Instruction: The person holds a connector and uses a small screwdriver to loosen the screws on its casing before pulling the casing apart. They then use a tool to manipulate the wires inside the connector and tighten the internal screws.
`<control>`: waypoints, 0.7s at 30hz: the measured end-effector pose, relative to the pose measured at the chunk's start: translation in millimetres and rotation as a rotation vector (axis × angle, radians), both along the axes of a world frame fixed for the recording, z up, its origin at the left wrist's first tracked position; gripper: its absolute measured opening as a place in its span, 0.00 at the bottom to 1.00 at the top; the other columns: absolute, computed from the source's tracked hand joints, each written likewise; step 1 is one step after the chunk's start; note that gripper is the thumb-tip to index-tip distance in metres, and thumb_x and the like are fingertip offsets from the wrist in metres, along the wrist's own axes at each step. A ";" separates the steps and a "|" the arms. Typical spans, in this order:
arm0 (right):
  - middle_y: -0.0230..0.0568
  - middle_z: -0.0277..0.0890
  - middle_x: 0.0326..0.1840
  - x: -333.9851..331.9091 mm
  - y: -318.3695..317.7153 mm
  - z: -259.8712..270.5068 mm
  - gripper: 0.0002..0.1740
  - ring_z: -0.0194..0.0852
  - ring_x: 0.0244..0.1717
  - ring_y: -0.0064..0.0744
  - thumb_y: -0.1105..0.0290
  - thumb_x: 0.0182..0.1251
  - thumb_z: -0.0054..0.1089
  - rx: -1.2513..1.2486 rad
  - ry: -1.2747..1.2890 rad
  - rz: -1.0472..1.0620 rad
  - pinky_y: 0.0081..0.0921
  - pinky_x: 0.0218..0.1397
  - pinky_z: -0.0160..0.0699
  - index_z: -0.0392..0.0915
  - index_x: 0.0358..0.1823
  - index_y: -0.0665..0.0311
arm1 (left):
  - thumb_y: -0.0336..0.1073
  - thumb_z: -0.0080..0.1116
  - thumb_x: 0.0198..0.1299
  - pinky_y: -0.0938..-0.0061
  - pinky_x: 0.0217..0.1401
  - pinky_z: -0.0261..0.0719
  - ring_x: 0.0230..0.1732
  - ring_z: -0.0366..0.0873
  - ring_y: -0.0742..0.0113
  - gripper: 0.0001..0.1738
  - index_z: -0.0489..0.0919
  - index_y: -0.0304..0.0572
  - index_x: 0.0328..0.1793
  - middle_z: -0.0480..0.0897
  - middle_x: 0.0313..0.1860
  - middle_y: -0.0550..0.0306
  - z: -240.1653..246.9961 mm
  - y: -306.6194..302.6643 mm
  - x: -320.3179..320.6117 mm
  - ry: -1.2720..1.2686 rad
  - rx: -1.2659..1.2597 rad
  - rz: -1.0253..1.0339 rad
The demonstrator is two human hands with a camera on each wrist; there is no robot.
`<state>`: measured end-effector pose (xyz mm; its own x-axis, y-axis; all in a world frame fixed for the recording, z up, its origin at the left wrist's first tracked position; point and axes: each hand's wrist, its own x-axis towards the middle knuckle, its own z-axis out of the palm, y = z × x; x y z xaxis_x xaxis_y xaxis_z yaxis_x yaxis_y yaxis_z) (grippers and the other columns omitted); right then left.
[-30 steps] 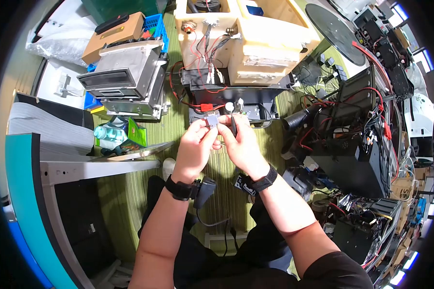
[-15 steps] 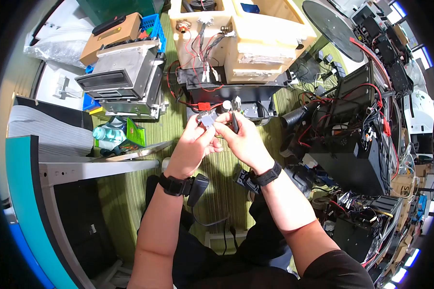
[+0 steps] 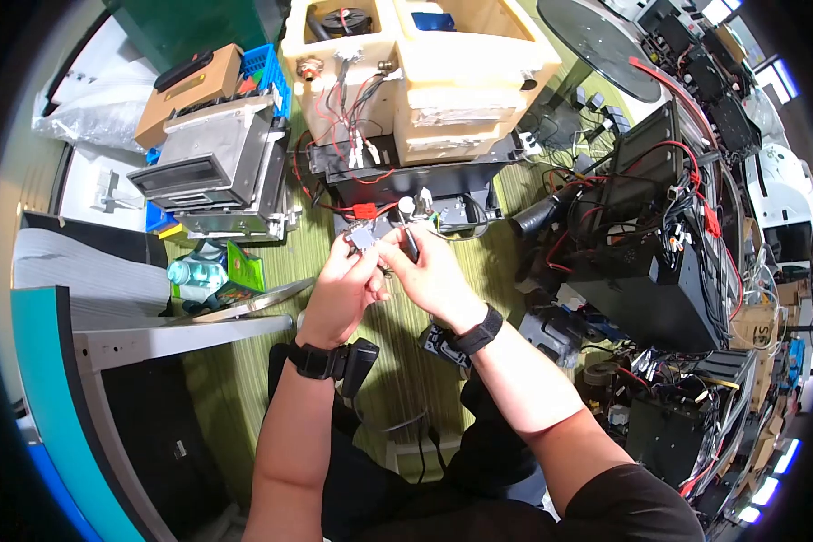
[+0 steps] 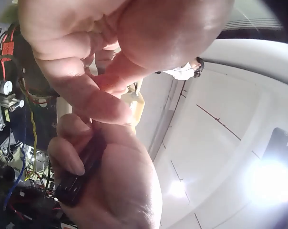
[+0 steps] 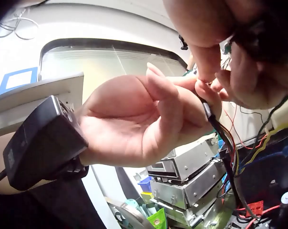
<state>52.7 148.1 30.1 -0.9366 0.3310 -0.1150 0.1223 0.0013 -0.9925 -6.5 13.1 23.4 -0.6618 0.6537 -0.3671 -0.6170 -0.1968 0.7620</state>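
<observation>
My left hand (image 3: 337, 294) pinches a small flat grey module (image 3: 362, 238) between thumb and fingers, above the opened black equipment. In the right wrist view a dark cable bundle (image 5: 209, 112) runs down from that hand's fingertips. Close beside it, my right hand (image 3: 435, 282) has its thumb and forefinger at the module's edge. A slim black tool (image 3: 411, 242) is held in the curled fingers of this hand, its kind unclear. The left wrist view shows the tool (image 4: 82, 174) lying across the right palm, with the fingertips meeting above it and partly hiding the work.
Behind the hands stands a cream plastic housing (image 3: 465, 95) on a black base, with loose wires and a red connector (image 3: 364, 210). Stacked metal units (image 3: 210, 163) are at the left, near a table edge (image 3: 185, 334). Wired black equipment (image 3: 646, 271) crowds the right.
The head view has shifted, so the surroundings sit further left. Both hands have moved slightly left past the red connector, and the grey module has turned a little. Each hand keeps its hold.
</observation>
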 end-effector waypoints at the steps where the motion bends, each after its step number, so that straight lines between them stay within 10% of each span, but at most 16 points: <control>1: 0.36 0.77 0.31 0.5 0.5 3.5 0.07 0.76 0.33 0.24 0.71 0.68 0.59 -0.068 -0.025 -0.001 0.25 0.39 0.77 0.75 0.38 0.69 | 0.33 0.48 0.71 0.80 0.32 0.78 0.29 0.70 0.80 0.12 0.67 0.44 0.58 0.72 0.34 0.66 3.2 1.9 0.7 -0.007 -0.021 0.012; 8: 0.47 0.77 0.35 2.4 7.0 -5.9 0.11 0.78 0.37 0.39 0.67 0.65 0.61 0.085 -0.047 -0.031 0.33 0.44 0.76 0.74 0.36 0.70 | 0.33 0.47 0.72 0.77 0.37 0.84 0.29 0.73 0.80 0.11 0.66 0.43 0.57 0.74 0.35 0.64 3.7 5.6 4.6 -0.022 -0.059 0.042; 10: 0.34 0.76 0.27 3.6 7.4 -6.6 0.09 0.70 0.30 0.19 0.68 0.68 0.60 0.224 -0.046 -0.028 0.21 0.37 0.71 0.75 0.36 0.68 | 0.34 0.47 0.72 0.77 0.37 0.84 0.29 0.72 0.80 0.11 0.66 0.44 0.57 0.73 0.34 0.66 4.9 7.6 4.8 -0.034 -0.062 0.030; 12: 0.35 0.76 0.27 5.2 9.6 -6.6 0.10 0.70 0.30 0.19 0.68 0.68 0.60 0.216 -0.034 -0.031 0.22 0.36 0.71 0.75 0.36 0.68 | 0.34 0.46 0.72 0.77 0.36 0.84 0.30 0.71 0.80 0.11 0.65 0.45 0.58 0.73 0.33 0.66 4.5 8.3 4.5 -0.026 -0.079 -0.010; 14: 0.51 0.75 0.34 6.0 12.8 -5.7 0.11 0.78 0.37 0.45 0.68 0.65 0.61 0.161 -0.033 -0.024 0.35 0.45 0.75 0.74 0.34 0.70 | 0.34 0.46 0.73 0.77 0.36 0.83 0.30 0.71 0.80 0.11 0.65 0.46 0.58 0.72 0.33 0.66 7.8 10.8 5.1 -0.031 -0.085 -0.029; 21: 0.51 0.76 0.34 12.5 29.3 -7.3 0.10 0.78 0.36 0.43 0.68 0.65 0.60 0.030 -0.045 0.008 0.35 0.45 0.75 0.74 0.35 0.70 | 0.35 0.46 0.72 0.78 0.35 0.83 0.30 0.70 0.80 0.10 0.64 0.46 0.57 0.72 0.36 0.64 0.6 16.5 7.6 -0.001 -0.123 -0.110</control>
